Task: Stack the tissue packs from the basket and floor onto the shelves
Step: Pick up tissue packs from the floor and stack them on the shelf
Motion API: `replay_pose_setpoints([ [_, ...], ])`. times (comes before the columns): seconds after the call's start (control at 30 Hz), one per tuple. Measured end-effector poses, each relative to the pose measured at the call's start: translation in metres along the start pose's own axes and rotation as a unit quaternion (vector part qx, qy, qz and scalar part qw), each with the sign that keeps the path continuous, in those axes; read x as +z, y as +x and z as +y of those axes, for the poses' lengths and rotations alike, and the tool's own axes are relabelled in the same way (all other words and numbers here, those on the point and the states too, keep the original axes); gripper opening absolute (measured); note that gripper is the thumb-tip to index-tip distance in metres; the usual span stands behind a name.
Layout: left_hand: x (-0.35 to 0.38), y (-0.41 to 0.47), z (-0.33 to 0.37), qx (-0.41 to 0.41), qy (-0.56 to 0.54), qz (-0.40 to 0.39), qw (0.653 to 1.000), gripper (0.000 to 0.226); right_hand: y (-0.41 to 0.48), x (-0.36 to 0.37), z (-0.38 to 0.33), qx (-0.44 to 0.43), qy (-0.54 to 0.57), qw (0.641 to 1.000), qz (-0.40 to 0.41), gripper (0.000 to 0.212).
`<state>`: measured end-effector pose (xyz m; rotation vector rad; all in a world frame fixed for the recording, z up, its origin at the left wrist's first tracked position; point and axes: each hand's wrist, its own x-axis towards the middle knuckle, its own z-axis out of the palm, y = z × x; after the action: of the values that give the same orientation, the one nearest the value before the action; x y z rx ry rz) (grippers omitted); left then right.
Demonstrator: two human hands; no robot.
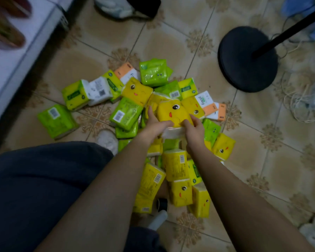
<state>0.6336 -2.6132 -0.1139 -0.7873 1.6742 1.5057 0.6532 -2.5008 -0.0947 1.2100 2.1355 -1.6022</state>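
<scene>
Trouser leg [35, 188]: dark cloth, nearest, lower left.
Left hand [154, 125] and right hand [194, 128]: both clasp the near edge of one yellow pack [171, 111]. It is soft and pillow-shaped, in glossy film printed with a cartoon face, and sits atop the heap just beyond the knuckles.
Tissue packs [127, 113]: yellow, green and orange-and-white rectangular blocks, some barcoded, heaped loosely on the floor [171, 42] of beige patterned tile.
Stand base [247, 59]: round, matte black, far right.

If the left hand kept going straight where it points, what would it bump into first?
The left hand grips a yellow cartoon-face tissue pack with the right hand; that pack comes first, probably.
</scene>
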Motion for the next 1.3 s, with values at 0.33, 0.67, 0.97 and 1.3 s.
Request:
replay_pose_setpoints([
  [0.33,-0.139,-0.157,0.085,0.2,-0.189,0.085,0.958,0.075,-0.13,0.011,-0.158,-0.24,0.031,0.955,-0.173,0.037],
  [0.67,-0.306,-0.4,0.061,0.391,-0.256,0.223,0.855,0.019,-0.368,0.098,-0.258,-0.483,0.044,0.812,-0.325,0.035],
  [0.97,-0.414,-0.585,-0.036,0.449,-0.311,0.458,0.702,0.022,-0.599,0.173,-0.221,-0.652,-0.036,0.58,-0.487,0.073],
  [1.3,-0.515,-0.707,-0.171,0.351,-0.267,0.656,0.613,0.044,-0.783,0.257,-0.177,-0.689,-0.069,0.449,-0.565,0.063],
])
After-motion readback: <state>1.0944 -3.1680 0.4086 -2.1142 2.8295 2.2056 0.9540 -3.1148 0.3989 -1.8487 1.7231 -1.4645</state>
